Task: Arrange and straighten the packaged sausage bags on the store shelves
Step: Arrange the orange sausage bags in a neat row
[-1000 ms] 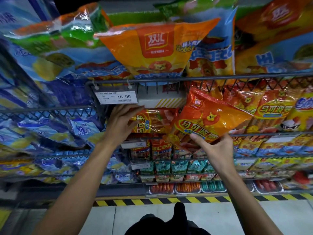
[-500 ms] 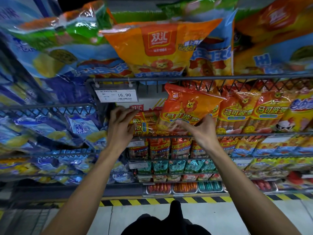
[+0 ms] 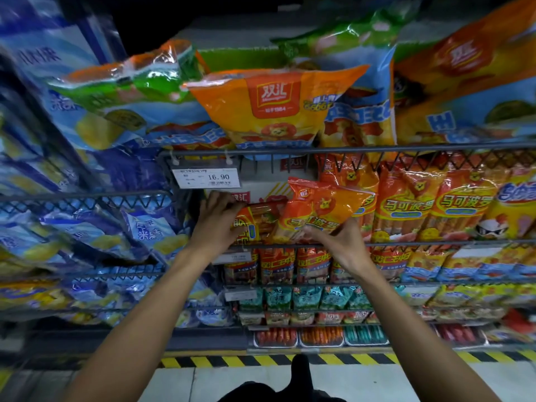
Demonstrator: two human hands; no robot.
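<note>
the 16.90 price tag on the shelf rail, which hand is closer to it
Left. The left hand sits just below the price tag, gripping a sausage bag. The right hand is lower and off to the right, holding the tilted orange bag.

R hand (image 3: 340,242) has swung orange sausage bag (image 3: 319,210) leftward, now overlapping bag under L hand (image 3: 216,219).

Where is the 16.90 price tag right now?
In the head view, the price tag hangs from the wire shelf rail left of centre, just above the left hand.
</note>
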